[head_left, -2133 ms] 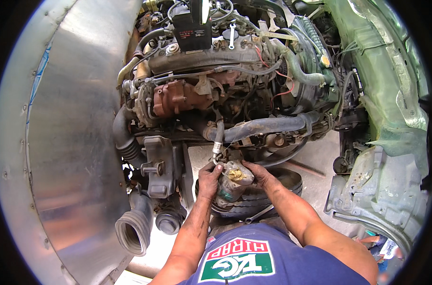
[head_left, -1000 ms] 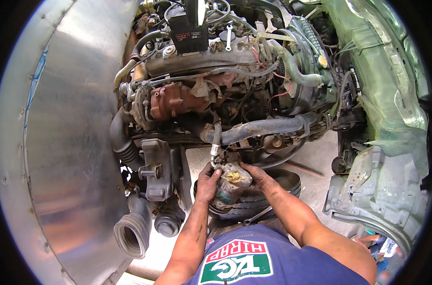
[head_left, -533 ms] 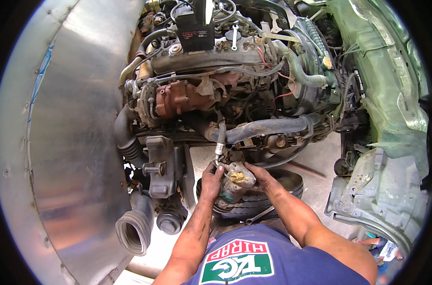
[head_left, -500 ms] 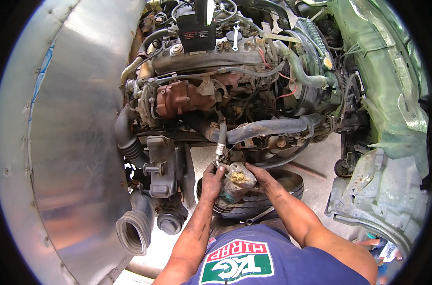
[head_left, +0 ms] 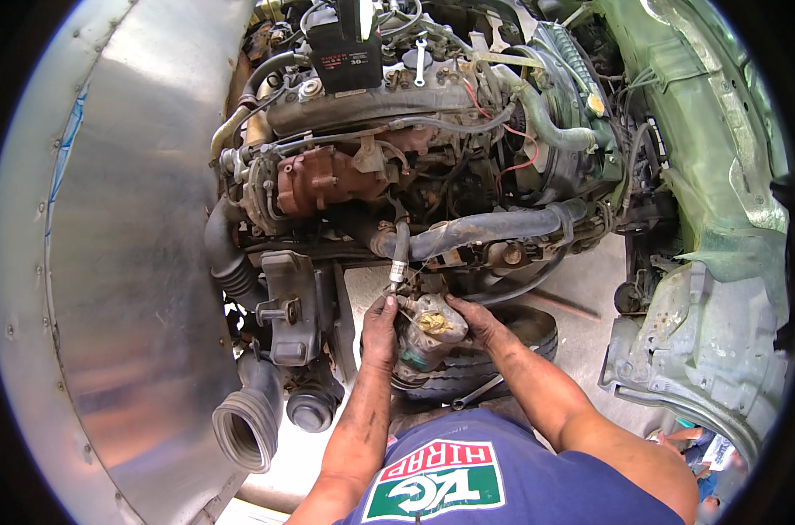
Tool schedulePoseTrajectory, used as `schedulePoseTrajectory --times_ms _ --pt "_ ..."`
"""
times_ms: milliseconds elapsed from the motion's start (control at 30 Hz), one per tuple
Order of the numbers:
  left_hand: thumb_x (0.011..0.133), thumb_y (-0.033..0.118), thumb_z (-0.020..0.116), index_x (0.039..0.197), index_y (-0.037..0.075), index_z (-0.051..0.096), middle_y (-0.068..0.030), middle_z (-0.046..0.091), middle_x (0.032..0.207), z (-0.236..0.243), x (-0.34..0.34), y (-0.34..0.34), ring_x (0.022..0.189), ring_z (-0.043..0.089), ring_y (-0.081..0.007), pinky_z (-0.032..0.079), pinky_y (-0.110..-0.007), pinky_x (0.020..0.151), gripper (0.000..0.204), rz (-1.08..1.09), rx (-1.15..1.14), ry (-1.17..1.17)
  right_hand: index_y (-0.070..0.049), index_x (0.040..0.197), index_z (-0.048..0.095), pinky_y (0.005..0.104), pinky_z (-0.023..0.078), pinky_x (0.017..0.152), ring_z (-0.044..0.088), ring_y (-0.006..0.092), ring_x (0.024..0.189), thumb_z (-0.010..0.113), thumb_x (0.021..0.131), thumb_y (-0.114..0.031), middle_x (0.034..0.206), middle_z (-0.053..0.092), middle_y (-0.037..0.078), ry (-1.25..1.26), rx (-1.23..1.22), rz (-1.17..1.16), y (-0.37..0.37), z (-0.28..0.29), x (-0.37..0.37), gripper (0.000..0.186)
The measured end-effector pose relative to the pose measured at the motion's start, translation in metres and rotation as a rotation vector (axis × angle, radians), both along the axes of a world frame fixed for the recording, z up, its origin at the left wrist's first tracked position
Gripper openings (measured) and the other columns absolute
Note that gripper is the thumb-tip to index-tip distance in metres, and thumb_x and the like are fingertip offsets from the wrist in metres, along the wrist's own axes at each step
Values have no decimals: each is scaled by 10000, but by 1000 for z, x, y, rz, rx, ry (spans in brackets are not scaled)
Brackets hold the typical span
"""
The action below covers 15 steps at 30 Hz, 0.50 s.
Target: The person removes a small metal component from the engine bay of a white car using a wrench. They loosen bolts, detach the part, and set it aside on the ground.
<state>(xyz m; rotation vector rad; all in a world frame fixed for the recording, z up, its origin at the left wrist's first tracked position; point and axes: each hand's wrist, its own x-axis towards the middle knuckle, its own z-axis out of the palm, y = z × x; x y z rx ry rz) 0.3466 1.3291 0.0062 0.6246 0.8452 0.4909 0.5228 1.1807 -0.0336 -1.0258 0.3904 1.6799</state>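
Between my two hands is a grey, dirty metal part, rounded like a small pump (head_left: 431, 328), with a crumpled yellow patch on its upper face. My left hand (head_left: 381, 332) grips its left side, thumb up by the fitting. From above, a dark hose (head_left: 400, 249) with a silver crimped end comes down to the part near that thumb. My right hand (head_left: 474, 320) is closed around the right upper edge, its fingertips partly hidden behind it. Below and behind the part lies a black tyre (head_left: 529, 332).
An open engine (head_left: 362, 171) with a reddish-brown housing fills the area ahead. A thick grey pipe (head_left: 494, 234) crosses above my hands. A wrench (head_left: 421, 59) rests on the engine, another wrench (head_left: 478, 394) by the tyre. Metal panel (head_left: 144, 219) left; green bodywork (head_left: 712, 157) right.
The view has shifted slightly, so the engine sits a little further left. My left hand has moved slightly left and the held part with it; both hands keep their grip.
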Motion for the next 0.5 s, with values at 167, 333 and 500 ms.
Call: schedulePoseTrajectory --times_ms 167,333,500 --pt "1058 462 755 1232 -31 734 -63 754 1030 0 4 3 945 679 -160 547 -328 919 523 -42 80 79 -8 1451 648 461 634 1019 770 283 1168 607 1120 -472 1339 759 167 -7 9 -11 1 18 -1 571" --pt "1073 492 726 1197 -42 735 -63 751 982 6 6 -2 883 671 -145 544 -314 862 549 -40 161 149 0 1449 647 456 631 1019 771 290 1162 612 1112 -488 1338 758 165 -39 29 -14 1 34 -4 594" --pt "1069 515 723 1119 -23 736 -55 745 934 6 2 0 851 663 -145 538 -314 841 540 -43 165 191 21 1448 642 451 629 1011 771 282 1139 602 1117 -478 1322 758 169 -251 30 -51 -6 33 -24 600"
